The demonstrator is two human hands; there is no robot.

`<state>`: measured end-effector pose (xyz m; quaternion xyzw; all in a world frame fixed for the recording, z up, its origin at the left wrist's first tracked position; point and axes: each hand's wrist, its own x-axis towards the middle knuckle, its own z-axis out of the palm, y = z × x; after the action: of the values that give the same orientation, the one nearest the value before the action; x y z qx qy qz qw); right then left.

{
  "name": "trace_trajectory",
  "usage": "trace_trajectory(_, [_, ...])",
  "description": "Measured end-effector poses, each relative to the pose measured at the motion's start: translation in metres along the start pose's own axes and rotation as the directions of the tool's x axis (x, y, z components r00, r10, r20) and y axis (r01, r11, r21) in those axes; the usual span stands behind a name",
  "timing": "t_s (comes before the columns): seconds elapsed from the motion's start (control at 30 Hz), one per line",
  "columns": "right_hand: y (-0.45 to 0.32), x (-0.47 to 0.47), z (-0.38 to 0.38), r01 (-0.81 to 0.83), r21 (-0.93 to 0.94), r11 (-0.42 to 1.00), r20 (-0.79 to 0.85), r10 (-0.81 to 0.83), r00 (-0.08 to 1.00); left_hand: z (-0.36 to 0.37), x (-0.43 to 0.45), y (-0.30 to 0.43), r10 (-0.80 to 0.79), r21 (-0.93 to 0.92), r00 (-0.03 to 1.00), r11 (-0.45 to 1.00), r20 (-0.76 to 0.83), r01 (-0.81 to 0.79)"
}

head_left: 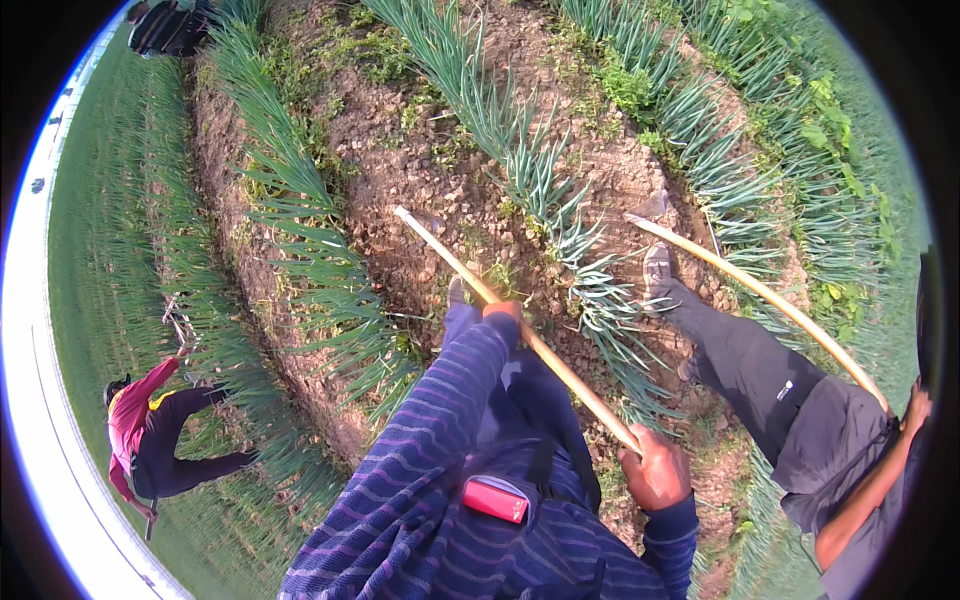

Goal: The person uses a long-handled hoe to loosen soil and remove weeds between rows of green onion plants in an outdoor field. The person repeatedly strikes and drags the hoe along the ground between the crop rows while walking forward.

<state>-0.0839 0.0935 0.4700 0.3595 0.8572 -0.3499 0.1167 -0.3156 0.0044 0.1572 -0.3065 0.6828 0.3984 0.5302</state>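
Note:
A long wooden hoe handle (574, 381) slants across in front of my body. My left hand (504, 309) is wrapped around its middle, partly hidden by a striped blue sleeve. Close to the handle's near end, my right hand (656, 466) grips it. The far end reaches down to loose, cloddy soil (390, 172) between two rows of green onion plants; the blade there is hard to make out. One row (330, 247) runs left of the handle and another row (547, 187) runs right of it. My shoe (456, 291) shows beside the handle.
At right, a co-worker in dark trousers (757, 375) stands close by with another wooden-handled hoe (780, 304). A person in a red top (142, 420) bends over rows at left. Another person (169, 28) is at top left. Low weeds (626, 86) grow between rows.

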Motion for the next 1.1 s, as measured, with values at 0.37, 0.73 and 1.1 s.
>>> trace_trajectory(0.37, [0.037, -0.011, 0.034, -0.332, -0.257, 0.907, 0.254, 0.395, 0.883, 0.005, 0.029, -0.021, -0.176, -0.186, 0.983, 0.965, 0.052, 0.183])
trace_trajectory(0.73, [0.006, 0.035, 0.103, -0.601, -0.055, 0.797, 0.356, 0.578, 0.734, 0.012, 0.043, 0.062, 0.025, -0.063, 0.997, 0.998, 0.068, -0.020])
trace_trajectory(1.1, [-0.043, 0.184, 0.224, -0.465, 0.044, 0.884, 0.304, 0.431, 0.849, -0.015, 0.116, 0.097, 0.269, 0.413, 0.957, 0.888, -0.103, -0.205])
